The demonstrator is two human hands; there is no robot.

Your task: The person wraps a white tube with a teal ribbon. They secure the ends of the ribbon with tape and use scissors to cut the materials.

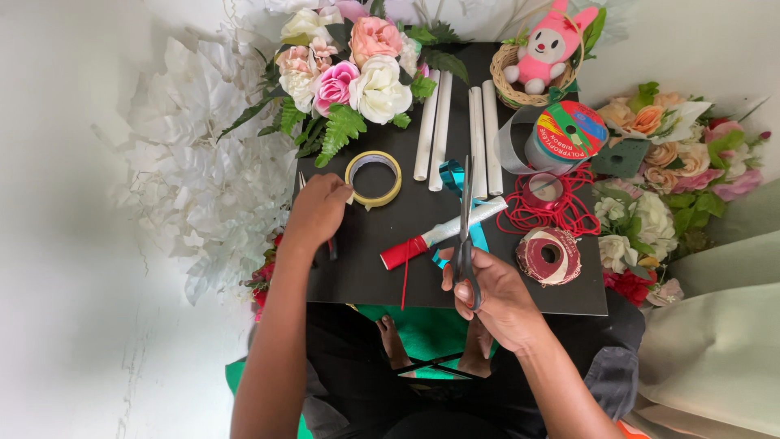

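A pale, almost white floor [73, 325] fills the left side, smooth and faintly mottled, lit by bright, even daylight with hardly any shadow. A low black board [366, 268] serves as the work surface in the middle. To its left a heap of white paper leaves [195, 179] spreads across the floor. Bunches of artificial flowers [349, 73] in pink, cream and green lie at the top edge, and more in peach and white [674, 162] lie at the right. Folds of light beige cloth [715, 325] cover the lower right corner
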